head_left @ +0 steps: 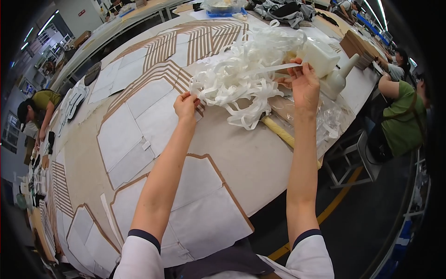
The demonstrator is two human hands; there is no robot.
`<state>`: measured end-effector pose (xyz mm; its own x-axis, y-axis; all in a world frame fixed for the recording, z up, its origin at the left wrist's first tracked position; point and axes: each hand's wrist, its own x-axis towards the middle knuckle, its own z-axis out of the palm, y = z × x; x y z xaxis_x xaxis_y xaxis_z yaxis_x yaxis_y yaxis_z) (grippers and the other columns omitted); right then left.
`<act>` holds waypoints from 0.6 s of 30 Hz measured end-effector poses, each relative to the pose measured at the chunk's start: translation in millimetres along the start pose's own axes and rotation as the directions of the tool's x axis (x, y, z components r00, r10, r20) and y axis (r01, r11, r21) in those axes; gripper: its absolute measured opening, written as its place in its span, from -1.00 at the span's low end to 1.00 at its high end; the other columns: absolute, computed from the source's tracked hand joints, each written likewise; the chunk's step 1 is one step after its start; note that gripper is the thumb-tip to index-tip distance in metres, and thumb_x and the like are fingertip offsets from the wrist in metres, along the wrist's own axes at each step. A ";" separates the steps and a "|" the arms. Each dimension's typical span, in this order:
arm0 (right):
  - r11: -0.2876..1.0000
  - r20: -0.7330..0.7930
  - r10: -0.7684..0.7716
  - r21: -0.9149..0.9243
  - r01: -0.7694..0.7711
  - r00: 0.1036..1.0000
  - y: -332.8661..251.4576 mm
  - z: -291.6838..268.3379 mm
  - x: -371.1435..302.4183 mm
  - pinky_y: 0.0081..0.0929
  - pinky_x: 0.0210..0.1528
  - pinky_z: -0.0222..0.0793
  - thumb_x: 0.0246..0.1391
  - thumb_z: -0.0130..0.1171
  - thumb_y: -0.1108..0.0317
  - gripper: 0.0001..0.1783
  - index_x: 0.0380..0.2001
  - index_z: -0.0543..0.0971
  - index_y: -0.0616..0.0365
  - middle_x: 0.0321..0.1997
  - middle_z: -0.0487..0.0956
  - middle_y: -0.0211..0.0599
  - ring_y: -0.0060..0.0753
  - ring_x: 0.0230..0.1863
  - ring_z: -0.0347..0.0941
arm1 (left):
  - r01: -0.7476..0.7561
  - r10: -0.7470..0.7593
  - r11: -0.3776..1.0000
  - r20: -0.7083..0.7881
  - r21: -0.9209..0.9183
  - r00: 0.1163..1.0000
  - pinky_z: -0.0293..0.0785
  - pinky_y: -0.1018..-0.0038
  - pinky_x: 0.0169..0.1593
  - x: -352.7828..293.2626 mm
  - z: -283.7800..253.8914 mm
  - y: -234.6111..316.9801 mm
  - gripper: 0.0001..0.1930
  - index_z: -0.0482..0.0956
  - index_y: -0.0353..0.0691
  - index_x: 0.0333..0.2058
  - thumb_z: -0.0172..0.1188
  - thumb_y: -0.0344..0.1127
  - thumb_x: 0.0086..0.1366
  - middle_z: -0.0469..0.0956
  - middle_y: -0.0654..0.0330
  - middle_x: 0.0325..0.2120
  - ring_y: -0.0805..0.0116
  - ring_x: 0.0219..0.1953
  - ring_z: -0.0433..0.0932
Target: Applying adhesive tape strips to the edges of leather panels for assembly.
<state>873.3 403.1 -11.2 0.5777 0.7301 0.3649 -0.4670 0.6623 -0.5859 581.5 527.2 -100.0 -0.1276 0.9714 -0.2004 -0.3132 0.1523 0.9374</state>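
The right hand grips ribbon from the heap at twelve o'clock; the left hand's hold is unclear. Bare table ends toward five; a far blue tray holds plastic.

Dark floor, yellow stripe — grey stool, pale wall, tube lights overhead.

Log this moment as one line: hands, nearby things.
left hand: beside tape heap, grip unclear | right hand: pinching white strip | nearby: yellow tube, white bottle, white panels
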 end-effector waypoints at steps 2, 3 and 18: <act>0.996 0.017 -0.036 -0.083 0.037 0.999 -11.5 6.9 5.8 -0.38 -0.01 0.50 0.33 0.12 0.36 -0.83 -0.12 0.49 0.24 -0.08 0.61 -0.16 -0.31 -0.08 0.56 | -0.067 0.062 0.986 0.040 0.151 0.997 0.61 0.41 -0.13 -9.0 9.7 5.5 -0.73 0.51 -0.37 -0.09 0.25 -0.55 0.22 0.57 0.09 -0.14 0.26 -0.17 0.61; 0.995 0.017 -0.039 -0.088 0.040 0.999 -12.5 12.9 1.8 -0.38 -0.01 0.50 0.33 0.12 0.36 -0.83 -0.12 0.49 0.24 -0.08 0.61 -0.16 -0.31 -0.08 0.56 | -0.065 0.059 0.987 0.044 0.147 0.997 0.61 0.41 -0.13 -20.2 17.7 7.9 -0.73 0.51 -0.37 -0.09 0.25 -0.55 0.22 0.57 0.09 -0.14 0.26 -0.17 0.61; 0.892 0.578 -0.404 0.075 0.446 0.709 -98.1 140.5 -50.2 -0.28 0.07 0.36 0.36 0.06 0.39 -0.80 -0.08 0.51 0.30 -0.23 0.55 -0.18 -0.27 -0.13 0.46 | -0.922 0.441 -0.102 0.848 0.374 0.295 0.22 0.11 0.31 -76.5 72.8 -25.9 -0.39 0.46 -0.07 0.17 0.39 -0.07 0.17 0.44 -0.01 0.12 -0.04 0.24 0.33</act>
<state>796.0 325.1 129.6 0.2110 0.3475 0.9137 -0.2088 0.9291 -0.3051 667.9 462.2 -88.2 0.6218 0.5081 0.5960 0.5010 -0.8429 0.1960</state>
